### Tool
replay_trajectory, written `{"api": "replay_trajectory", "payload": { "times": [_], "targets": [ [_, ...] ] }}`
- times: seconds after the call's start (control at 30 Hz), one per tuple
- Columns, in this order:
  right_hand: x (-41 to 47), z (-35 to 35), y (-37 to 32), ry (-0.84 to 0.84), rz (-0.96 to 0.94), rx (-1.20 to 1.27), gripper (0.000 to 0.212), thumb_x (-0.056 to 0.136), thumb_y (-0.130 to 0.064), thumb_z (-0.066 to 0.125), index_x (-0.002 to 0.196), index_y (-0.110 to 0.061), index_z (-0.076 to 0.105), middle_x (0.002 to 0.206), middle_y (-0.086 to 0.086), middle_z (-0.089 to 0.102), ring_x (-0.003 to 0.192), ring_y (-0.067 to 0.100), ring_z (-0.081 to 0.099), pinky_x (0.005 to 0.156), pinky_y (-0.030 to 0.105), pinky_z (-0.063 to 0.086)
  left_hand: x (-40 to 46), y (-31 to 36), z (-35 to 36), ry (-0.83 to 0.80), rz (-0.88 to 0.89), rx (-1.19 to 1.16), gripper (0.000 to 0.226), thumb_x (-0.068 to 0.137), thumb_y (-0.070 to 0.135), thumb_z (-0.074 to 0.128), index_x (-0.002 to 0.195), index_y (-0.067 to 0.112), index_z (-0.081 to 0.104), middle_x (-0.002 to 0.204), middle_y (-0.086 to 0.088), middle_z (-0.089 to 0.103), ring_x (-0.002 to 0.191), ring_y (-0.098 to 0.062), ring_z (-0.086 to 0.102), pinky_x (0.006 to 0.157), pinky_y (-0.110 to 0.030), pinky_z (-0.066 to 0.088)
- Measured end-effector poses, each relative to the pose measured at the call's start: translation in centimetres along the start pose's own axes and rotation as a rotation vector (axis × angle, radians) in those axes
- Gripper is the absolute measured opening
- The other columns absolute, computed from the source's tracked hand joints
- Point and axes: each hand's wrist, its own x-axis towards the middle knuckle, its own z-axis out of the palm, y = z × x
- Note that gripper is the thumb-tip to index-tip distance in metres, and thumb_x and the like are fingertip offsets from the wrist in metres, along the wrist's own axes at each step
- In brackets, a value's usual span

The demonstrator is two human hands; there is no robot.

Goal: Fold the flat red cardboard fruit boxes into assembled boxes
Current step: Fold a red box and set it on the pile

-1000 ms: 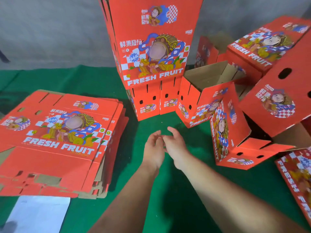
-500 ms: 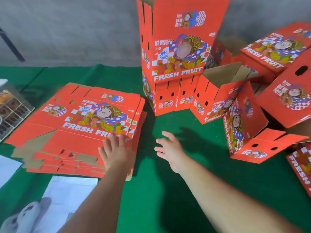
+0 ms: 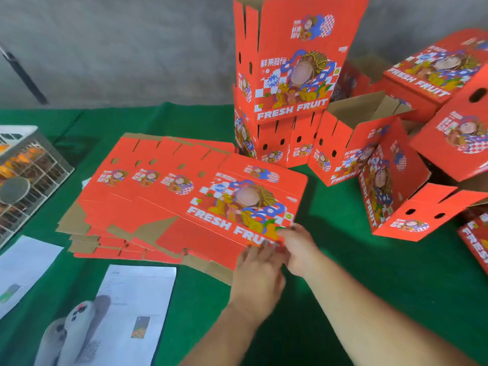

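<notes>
- The top flat box (image 3: pixel 237 207) lies printed side up on a fanned stack of flat boxes (image 3: pixel 137 204) on the green cloth (image 3: pixel 343 273), left of centre, with its near right corner at the hands.
- The left hand (image 3: pixel 257 276) rests on that corner with its fingers spread forward over the edge; blur hides whether they curl under it.
- The right hand (image 3: pixel 298 249), just beside the left, has its fingers at the same corner; I cannot tell whether it pinches the card.
- Nearer and to the left, white paper sheets (image 3: pixel 137 299) lie on the cloth.
- At the far left stands a wire cage (image 3: pixel 29 175).
- Beyond the stack, a tall folded box (image 3: pixel 298 62) stands upright, open at the top.
- To the right, several assembled boxes (image 3: pixel 396 186) lie tipped at odd angles, touching one another.
</notes>
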Motion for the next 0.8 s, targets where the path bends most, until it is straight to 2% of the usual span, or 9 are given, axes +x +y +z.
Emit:
{"api": "replay_trajectory", "payload": {
  "times": [0.13,0.23,0.33,0.5,0.53,0.6,0.67,0.73,0.8],
  "targets": [
    [-1.3,-6.4,0.1,0.059,-0.036,0.175,0.027,0.105,-0.002,0.047,0.126,-0.01,0.062,0.117,0.024,0.073,0.098,0.04,0.073,0.078,0.048,0.058,-1.3,-1.4,-1.4,0.205,-0.136,-0.27,0.049,0.094,0.039,0.051,0.141,0.028,0.062,0.147,0.002,0.057,0.134,-0.022,0.051,0.113,-0.043,0.038],
    [-2.8,-12.5,0.2,0.1,-0.094,0.253,0.029,0.106,-0.007,0.048,0.127,-0.016,0.065,0.115,0.021,0.075,0.091,0.038,0.076,0.072,0.049,0.062,-1.1,-6.3,-3.4,0.395,-0.533,-0.231,0.066,0.089,0.043,0.053,0.149,0.015,0.054,0.157,-0.02,0.043,0.139,-0.043,0.043,0.114,-0.052,0.031],
    [-4.7,-16.9,0.5,0.129,-0.122,0.277,0.03,0.108,-0.014,0.048,0.129,-0.024,0.067,0.117,0.017,0.076,0.095,0.036,0.077,0.07,0.05,0.063,-0.1,-9.5,-4.6,0.232,-0.781,-0.394,0.073,0.088,0.055,0.054,0.149,0.015,0.049,0.152,-0.023,0.05,0.138,-0.045,0.045,0.114,-0.051,0.032],
    [-6.6,-19.6,0.3,0.299,-0.11,0.32,0.021,0.101,-0.02,0.059,0.116,-0.028,0.072,0.103,0.014,0.08,0.082,0.033,0.079,0.073,0.056,0.063,0.5,-7.1,-5.0,0.118,-0.692,-0.675,0.072,0.069,0.081,0.043,0.099,0.017,0.06,0.089,-0.003,0.069,0.095,-0.035,0.066,0.092,-0.049,0.052],
    [-6.9,-19.8,-0.1,0.324,-0.115,0.298,0.018,0.099,-0.022,0.062,0.114,-0.027,0.071,0.098,0.013,0.08,0.076,0.031,0.079,0.068,0.053,0.063,0.7,-6.6,-5.0,0.11,-0.677,-0.691,0.075,0.068,0.084,0.042,0.098,0.018,0.059,0.092,-0.002,0.069,0.096,-0.033,0.066,0.094,-0.049,0.051],
    [-7.3,-20.1,-1.3,0.326,-0.117,0.237,0.016,0.098,-0.026,0.067,0.114,-0.026,0.068,0.09,0.011,0.08,0.07,0.029,0.078,0.059,0.048,0.063,1.0,-6.3,-4.8,0.045,-0.656,-0.728,0.096,0.069,0.09,0.041,0.134,0.022,0.057,0.132,-0.002,0.068,0.124,-0.03,0.062,0.11,-0.047,0.043],
    [-7.3,-20.5,-2.7,0.305,-0.11,0.197,0.016,0.098,-0.027,0.068,0.114,-0.023,0.067,0.088,0.01,0.08,0.068,0.026,0.078,0.055,0.044,0.062,1.2,-6.2,-5.0,-0.019,-0.621,-0.799,0.118,0.068,0.097,0.043,0.165,0.032,0.021,0.161,0.014,0.038,0.15,-0.018,0.038,0.122,-0.044,0.028],
    [-7.1,-20.5,-4.0,0.24,-0.093,0.165,0.026,0.098,-0.026,0.069,0.122,-0.018,0.068,0.096,0.009,0.081,0.073,0.024,0.078,0.067,0.043,0.064,2.1,-4.9,-4.8,-0.062,-0.574,-0.976,0.121,0.069,0.098,0.049,0.166,0.039,0.007,0.163,0.02,0.026,0.152,-0.011,0.03,0.126,-0.044,0.023],
    [-6.9,-19.5,-5.1,0.073,-0.068,0.008,0.036,0.1,-0.032,0.065,0.134,-0.02,0.065,0.115,0.005,0.078,0.094,0.021,0.077,0.09,0.044,0.059,3.6,-2.8,-4.3,-0.13,-0.592,-1.218,0.099,0.087,0.08,0.055,0.166,0.034,0.017,0.156,0.006,0.046,0.143,-0.02,0.046,0.125,-0.053,0.029]
  ]
}}
